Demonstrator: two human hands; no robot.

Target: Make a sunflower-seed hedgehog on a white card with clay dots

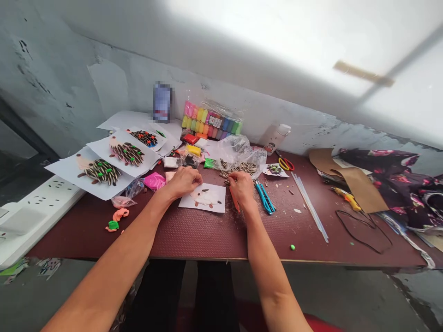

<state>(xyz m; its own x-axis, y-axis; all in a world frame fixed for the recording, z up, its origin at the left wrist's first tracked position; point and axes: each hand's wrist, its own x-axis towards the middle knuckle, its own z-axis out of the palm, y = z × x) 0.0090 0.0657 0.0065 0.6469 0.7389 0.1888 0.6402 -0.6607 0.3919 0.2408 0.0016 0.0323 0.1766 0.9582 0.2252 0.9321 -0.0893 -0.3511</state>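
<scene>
**Pale figure (204, 198) on white sheet (218, 192): one, left hand nearer**

Figure: flat, on the tabletop (194, 230) before me; long axis roughly left to right, dipping slightly rightward; dark spots on it.

Left hand (184, 180): mine, at the sheet's far left edge. The figure lies just beside my fingertips, toward me and to the right. Fingers bent, narrow; whether they pinch the paper, I cannot tell.

Right hand (242, 188): mine, beyond the sheet's right edge, fingertips drawn together at the near side of the striped seeds (247, 167). Whether I hold a seed, I cannot tell. The figure lies to its left and nearer me.

Orange tool (235, 201): one, between sheet and right wrist, partly covered.
</scene>
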